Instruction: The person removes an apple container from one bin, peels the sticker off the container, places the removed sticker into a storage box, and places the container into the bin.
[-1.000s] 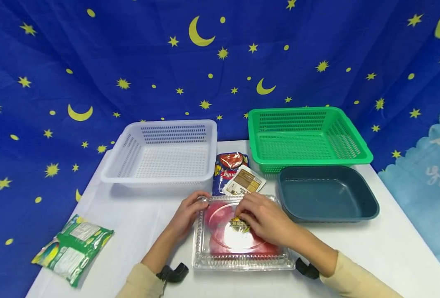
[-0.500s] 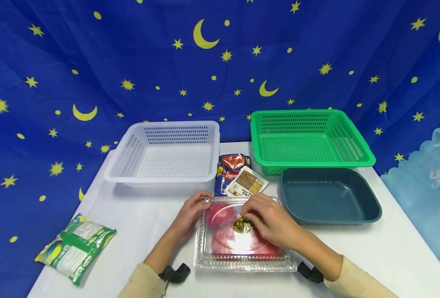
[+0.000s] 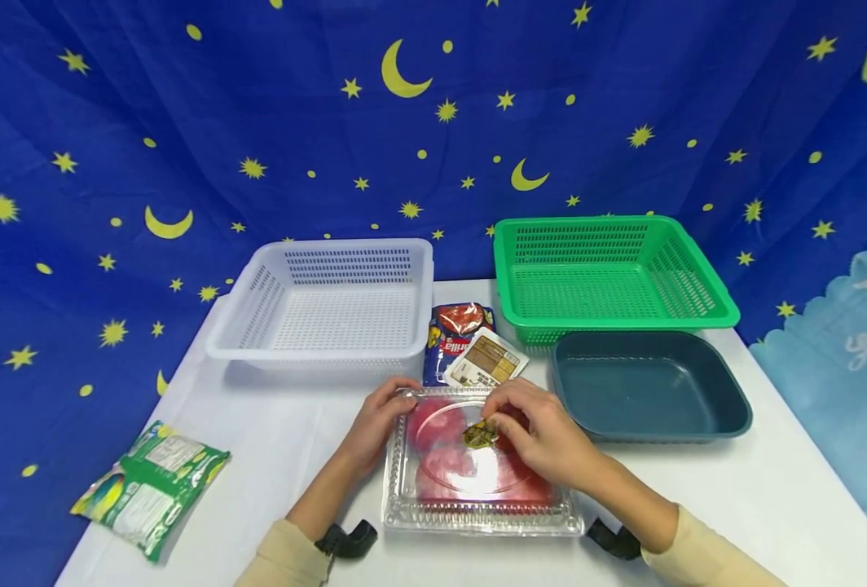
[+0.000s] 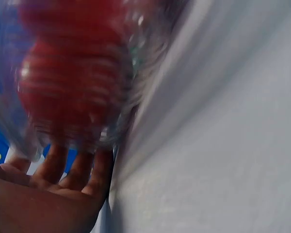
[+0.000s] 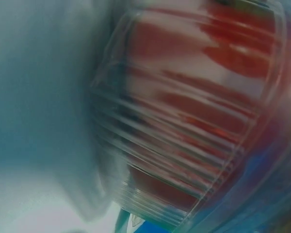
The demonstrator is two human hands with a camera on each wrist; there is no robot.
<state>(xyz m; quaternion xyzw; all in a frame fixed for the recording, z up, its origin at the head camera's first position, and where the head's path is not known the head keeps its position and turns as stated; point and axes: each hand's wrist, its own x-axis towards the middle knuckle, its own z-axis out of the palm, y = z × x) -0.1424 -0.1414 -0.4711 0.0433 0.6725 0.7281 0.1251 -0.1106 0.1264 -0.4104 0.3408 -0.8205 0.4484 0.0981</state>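
Note:
A clear plastic clamshell box (image 3: 485,522) with round red things inside lies at the front middle of the table. My left hand (image 3: 376,420) grips its far left corner, thumb on top; in the left wrist view the fingers (image 4: 77,170) lie against its ribbed side. A black and gold sticker (image 3: 479,434) is on the lid, its upper right edge bent up. My right hand (image 3: 547,432) pinches that edge between thumb and forefinger. The right wrist view shows the blurred ribbed box side (image 5: 174,131), and the right hand is out of sight there.
Behind the box lie a blue pouch (image 3: 437,363) and a white-brown flat pack (image 3: 486,359). A white basket (image 3: 316,355) stands back left, a green basket (image 3: 617,318) back right, a dark blue tub (image 3: 653,436) before it. A green bag (image 3: 151,489) lies far left.
My right hand has shifted slightly right, pulling the sticker's edge up so that it now looks curled. My left hand has stayed at the box's corner.

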